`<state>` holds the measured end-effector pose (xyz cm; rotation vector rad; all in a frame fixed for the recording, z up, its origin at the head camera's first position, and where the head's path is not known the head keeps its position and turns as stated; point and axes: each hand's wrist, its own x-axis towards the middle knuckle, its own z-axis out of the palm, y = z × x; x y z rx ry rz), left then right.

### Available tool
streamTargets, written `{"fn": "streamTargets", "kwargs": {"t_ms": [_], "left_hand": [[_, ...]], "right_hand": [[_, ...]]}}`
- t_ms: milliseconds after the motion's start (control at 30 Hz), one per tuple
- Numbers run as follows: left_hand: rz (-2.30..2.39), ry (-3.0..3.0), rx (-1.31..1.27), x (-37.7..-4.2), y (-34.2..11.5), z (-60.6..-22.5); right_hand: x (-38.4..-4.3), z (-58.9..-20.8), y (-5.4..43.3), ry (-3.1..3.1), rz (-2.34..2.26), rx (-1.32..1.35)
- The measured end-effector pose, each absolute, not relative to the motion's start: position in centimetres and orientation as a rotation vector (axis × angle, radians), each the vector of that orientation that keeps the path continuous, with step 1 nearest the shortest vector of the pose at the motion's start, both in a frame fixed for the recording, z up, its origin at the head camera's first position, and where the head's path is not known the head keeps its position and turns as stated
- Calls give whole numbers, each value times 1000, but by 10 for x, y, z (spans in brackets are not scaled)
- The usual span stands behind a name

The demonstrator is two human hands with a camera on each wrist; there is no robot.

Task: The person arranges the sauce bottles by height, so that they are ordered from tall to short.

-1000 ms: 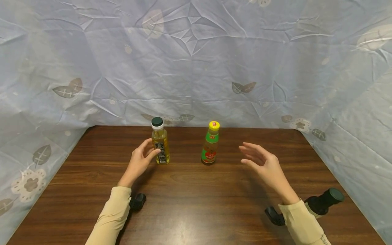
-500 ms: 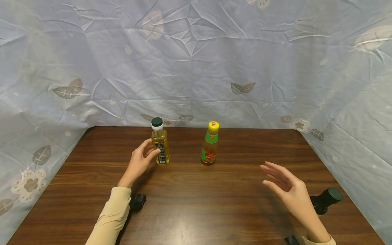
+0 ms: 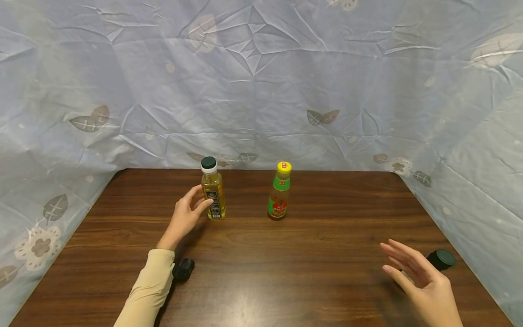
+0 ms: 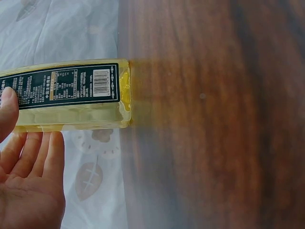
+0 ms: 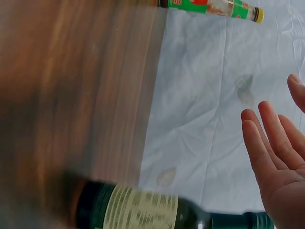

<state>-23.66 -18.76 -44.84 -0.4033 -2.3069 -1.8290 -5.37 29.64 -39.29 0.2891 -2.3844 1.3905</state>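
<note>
My left hand (image 3: 185,219) grips an upright square bottle of yellow oil (image 3: 217,195) with a dark green cap and a black label, at the back left of the table. In the left wrist view the thumb lies on the bottle's label (image 4: 62,83) and the fingers reach round its side. Over at the right, my right hand (image 3: 429,284) holds nothing, its fingers spread and loosely bent. Close beside it stands a dark green glass bottle (image 5: 143,205) with a cream label; in the head view the hand hides most of it below the cap (image 3: 442,259).
A sauce bottle (image 3: 278,200) with a yellow cap and green and red labels stands at the back middle. Behind the wooden table (image 3: 261,263) hangs a pale patterned cloth (image 3: 253,91), which also runs down both sides. A black wrist device (image 3: 184,270) sits by the left cuff.
My right hand has moved right and toward the front edge, from beside the sauce bottle to the dark green bottle. The left hand and its oil bottle stay put.
</note>
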Motion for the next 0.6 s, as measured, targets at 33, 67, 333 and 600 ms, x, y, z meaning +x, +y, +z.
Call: {"fn": "streamTargets", "kwargs": {"t_ms": [33, 67, 333, 600], "left_hand": [[-1828, -2309, -401, -237, -187, -448], [-1826, -2312, -399, -237, -187, -448], [-1818, -2309, -400, -236, -187, -447], [-1814, -2333, -385, -235, -187, -446]], "right_hand": [[-50, -394, 299, -2358, 1419, 289], [-47, -394, 301, -2335, 1450, 268], [-27, -394, 335, -2232, 1435, 203], [-27, -399, 376, -1905, 1624, 514]]}}
